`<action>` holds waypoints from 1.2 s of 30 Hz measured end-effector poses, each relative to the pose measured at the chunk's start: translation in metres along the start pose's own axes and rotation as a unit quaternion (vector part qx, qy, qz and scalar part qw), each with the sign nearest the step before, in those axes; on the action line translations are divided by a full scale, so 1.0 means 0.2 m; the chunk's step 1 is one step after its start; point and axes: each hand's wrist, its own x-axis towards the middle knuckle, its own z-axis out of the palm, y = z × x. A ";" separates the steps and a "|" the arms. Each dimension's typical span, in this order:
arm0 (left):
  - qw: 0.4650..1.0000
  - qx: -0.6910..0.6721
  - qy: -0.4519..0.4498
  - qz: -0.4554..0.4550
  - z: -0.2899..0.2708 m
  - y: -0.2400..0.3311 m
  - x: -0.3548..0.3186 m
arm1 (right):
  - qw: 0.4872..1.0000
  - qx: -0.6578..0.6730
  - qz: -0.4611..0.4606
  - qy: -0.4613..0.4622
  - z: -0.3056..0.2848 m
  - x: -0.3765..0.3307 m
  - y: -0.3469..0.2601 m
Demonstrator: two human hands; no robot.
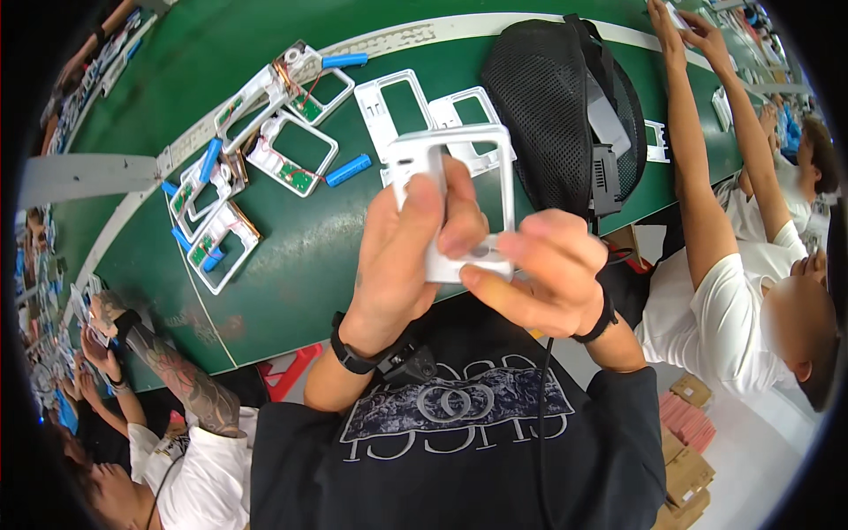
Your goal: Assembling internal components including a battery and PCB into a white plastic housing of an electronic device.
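Note:
A white plastic frame (506, 181) with a large rectangular opening is held up over the bench in front of my chest. My left hand (402, 243) is closed around its left side, thumb on the near face and fingers curled through the opening. At its lower right corner, my right hand (552, 274) pinches the edge beside a small round grey spot (481, 252). The right fingers are slightly blurred. Behind the held piece lie similar empty white frames (382, 115), partly covered by it.
Left on the green bench (291, 238) are several white frames with circuit boards (296, 177), wires and blue cylinders (347, 170). A black mesh bag (539, 97) stands right of my hands. Co-workers' arms (698, 177) reach in from both sides. A metal bar (88, 181) crosses at left.

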 end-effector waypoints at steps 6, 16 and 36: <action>0.993 -0.100 -0.065 0.023 -0.12 -0.08 -0.02 | 0.887 0.299 0.350 0.040 0.04 0.01 -0.13; 0.993 0.074 0.001 0.089 -0.05 -0.10 -0.01 | 0.931 0.196 0.307 0.022 0.03 -0.03 -0.16; 0.837 0.463 0.119 0.265 -0.04 0.12 0.11 | 0.931 0.201 0.302 0.027 0.04 -0.06 -0.12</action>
